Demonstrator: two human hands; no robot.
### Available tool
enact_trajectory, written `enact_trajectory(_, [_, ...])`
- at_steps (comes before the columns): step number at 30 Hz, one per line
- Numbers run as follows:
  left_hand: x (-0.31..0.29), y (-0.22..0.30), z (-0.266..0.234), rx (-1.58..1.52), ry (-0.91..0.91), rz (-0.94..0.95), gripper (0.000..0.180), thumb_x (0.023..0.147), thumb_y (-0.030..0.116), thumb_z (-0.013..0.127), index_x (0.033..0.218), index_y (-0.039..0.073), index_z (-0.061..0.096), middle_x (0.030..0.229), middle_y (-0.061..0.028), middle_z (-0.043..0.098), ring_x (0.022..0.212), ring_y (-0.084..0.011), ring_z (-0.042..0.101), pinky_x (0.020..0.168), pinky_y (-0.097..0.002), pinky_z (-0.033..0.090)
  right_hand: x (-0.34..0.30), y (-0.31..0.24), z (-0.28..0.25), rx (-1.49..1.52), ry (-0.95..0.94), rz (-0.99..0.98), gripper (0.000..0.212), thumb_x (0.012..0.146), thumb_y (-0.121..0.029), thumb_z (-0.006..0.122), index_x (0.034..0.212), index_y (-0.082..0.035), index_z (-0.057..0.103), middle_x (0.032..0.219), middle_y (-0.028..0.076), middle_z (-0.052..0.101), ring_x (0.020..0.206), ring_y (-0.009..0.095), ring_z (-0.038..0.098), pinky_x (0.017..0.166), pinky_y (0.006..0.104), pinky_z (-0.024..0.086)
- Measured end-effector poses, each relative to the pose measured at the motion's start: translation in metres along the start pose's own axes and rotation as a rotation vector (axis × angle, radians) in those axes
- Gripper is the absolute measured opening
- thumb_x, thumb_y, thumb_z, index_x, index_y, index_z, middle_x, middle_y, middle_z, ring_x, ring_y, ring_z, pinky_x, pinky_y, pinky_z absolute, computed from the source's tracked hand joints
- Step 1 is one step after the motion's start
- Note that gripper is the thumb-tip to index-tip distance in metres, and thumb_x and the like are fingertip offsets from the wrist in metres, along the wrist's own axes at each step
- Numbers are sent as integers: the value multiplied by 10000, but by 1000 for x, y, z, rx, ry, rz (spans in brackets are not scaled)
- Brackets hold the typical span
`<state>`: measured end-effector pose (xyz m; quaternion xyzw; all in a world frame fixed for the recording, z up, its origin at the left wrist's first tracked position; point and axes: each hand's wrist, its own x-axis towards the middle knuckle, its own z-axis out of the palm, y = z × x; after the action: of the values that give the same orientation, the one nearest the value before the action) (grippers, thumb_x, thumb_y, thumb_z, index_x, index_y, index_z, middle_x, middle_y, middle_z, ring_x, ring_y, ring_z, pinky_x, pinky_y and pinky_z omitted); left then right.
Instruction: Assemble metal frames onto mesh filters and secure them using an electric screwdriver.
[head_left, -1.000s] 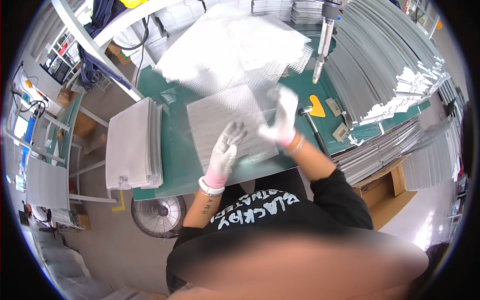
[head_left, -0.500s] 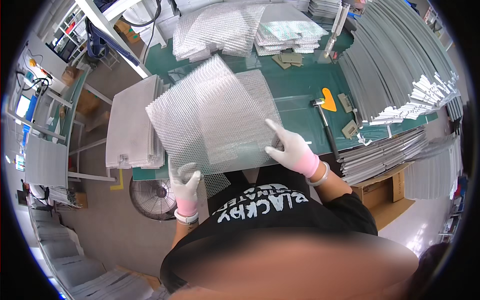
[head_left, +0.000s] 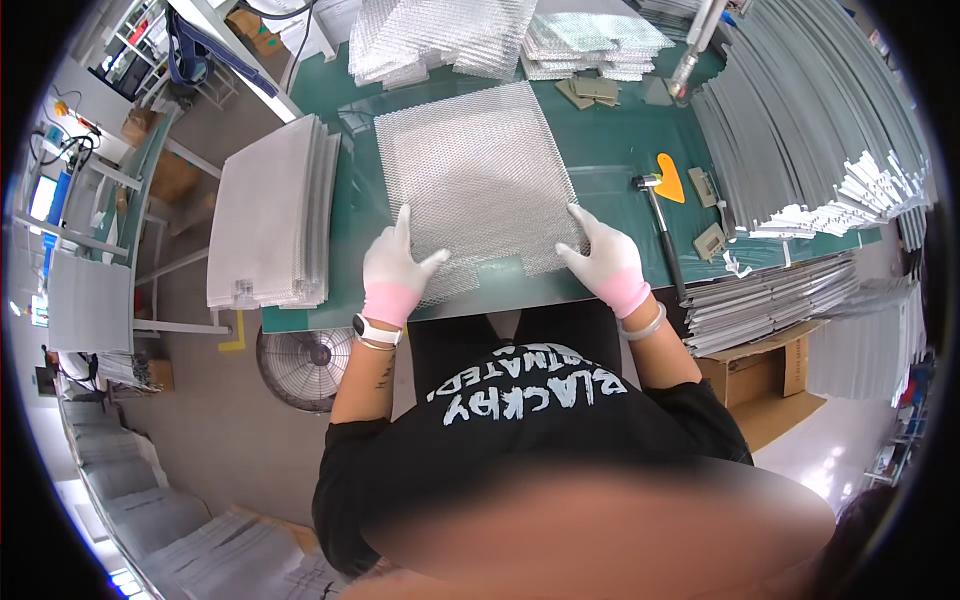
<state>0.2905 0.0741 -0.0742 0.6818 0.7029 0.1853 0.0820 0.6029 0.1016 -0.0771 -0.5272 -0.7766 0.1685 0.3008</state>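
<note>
A square of silvery expanded metal mesh [head_left: 475, 170] lies almost straight on the green tabletop in front of me, with a notch in its near edge. More than one layer seems to lie there, but I cannot tell how many. My left hand [head_left: 396, 262], in a white glove with a pink cuff, touches its near left corner, index finger stretched out and thumb apart. At the near right corner, my right hand [head_left: 604, 258], gloved alike, rests against the edge with thumb and index finger spread. The undersides of both hands are hidden.
A stack of mesh panels [head_left: 268, 215] stands left. More mesh sheets [head_left: 440, 40] lie at the back. On the right are a hammer [head_left: 662, 235], an orange scraper [head_left: 669, 180], small beige plates [head_left: 710, 240] and tall grey panel stacks [head_left: 800, 120]. A floor fan [head_left: 305, 365] stands below the table.
The tilted upper mesh sheet has turned and settled square with the one beneath, farther onto the table. My left hand has moved up and right to its corner; my right hand has shifted slightly right.
</note>
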Motion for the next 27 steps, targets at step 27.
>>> enact_trajectory(27, [0, -14, 58, 53, 28, -46, 867, 767, 426, 760, 1442, 18, 399, 1043, -192, 588, 948, -359, 577, 838, -456, 465, -3, 30, 34, -191, -163, 133, 593, 870, -372, 651, 1383, -111, 506, 1014, 164, 674, 909, 332, 657, 784, 399, 525])
